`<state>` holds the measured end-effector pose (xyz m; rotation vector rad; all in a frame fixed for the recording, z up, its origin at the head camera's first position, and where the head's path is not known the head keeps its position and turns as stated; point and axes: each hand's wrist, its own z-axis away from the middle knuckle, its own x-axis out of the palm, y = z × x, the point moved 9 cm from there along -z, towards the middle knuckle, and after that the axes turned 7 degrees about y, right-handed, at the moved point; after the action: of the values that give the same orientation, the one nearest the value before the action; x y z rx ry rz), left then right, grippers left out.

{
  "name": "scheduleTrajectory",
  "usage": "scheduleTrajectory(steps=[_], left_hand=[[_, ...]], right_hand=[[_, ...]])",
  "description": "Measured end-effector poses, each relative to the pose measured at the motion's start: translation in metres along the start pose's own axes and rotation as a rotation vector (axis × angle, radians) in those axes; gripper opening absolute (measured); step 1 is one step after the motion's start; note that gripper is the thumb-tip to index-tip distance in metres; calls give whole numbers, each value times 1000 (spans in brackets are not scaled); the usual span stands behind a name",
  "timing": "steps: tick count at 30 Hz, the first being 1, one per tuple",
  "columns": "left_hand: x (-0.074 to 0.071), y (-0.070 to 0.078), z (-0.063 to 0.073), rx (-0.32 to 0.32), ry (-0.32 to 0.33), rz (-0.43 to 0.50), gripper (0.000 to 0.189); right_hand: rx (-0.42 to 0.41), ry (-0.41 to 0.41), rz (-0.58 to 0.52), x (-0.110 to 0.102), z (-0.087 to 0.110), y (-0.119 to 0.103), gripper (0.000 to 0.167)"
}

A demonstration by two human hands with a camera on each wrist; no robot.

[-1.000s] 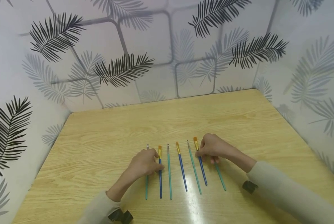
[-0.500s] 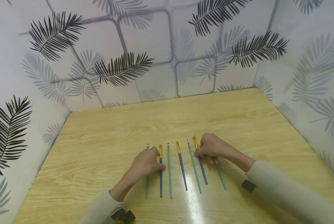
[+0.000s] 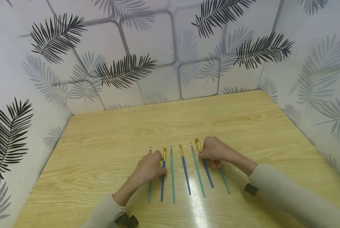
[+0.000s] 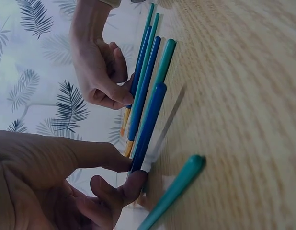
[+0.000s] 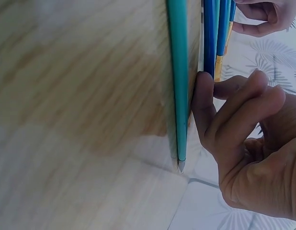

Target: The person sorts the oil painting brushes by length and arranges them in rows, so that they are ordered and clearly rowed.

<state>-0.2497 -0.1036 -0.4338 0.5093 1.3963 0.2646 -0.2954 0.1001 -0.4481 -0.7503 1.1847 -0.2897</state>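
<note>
In the head view, slim paintbrushes lie side by side on the table, bristles pointing away. My left hand (image 3: 148, 167) pinches a blue paintbrush (image 3: 162, 185) with a gold ferrule between thumb and finger; the left wrist view shows its handle end (image 4: 153, 115) raised off the wood. Toward the right of the row, my right hand (image 3: 215, 149) pinches another blue paintbrush (image 3: 208, 174) with wide orange bristles. A green paintbrush (image 3: 149, 191) passes under my left hand, its middle hidden. Another green paintbrush (image 3: 224, 182) runs beneath my right hand, also seen close up in the right wrist view (image 5: 179, 81).
Between the hands lie a green paintbrush (image 3: 172, 177), a blue paintbrush (image 3: 186, 174) and a second green paintbrush (image 3: 198, 175). The wood-grain table (image 3: 124, 126) meets leaf-patterned walls (image 3: 158, 82) at its back and sides.
The left blue paintbrush has turned slightly, bristles rightward and handle end leftward. The right blue paintbrush's bristles have shifted a little left and its handle end right. Both hands have barely moved.
</note>
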Motion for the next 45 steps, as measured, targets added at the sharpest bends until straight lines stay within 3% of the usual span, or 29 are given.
scheduleTrajectory(steps=[17,31,45], left_hand=[[-14,-8,0,13,32,165,41],[-26,-12,-2,-7,71,195,35],[-32,-19,-12,-23,58,260,35]], right_hand=[[-33,-61,-86,-1,4,-3,20],[-10,-63,-195,-11,1,-7,18],[-9,-20,-243,-23,-5,-11,23]])
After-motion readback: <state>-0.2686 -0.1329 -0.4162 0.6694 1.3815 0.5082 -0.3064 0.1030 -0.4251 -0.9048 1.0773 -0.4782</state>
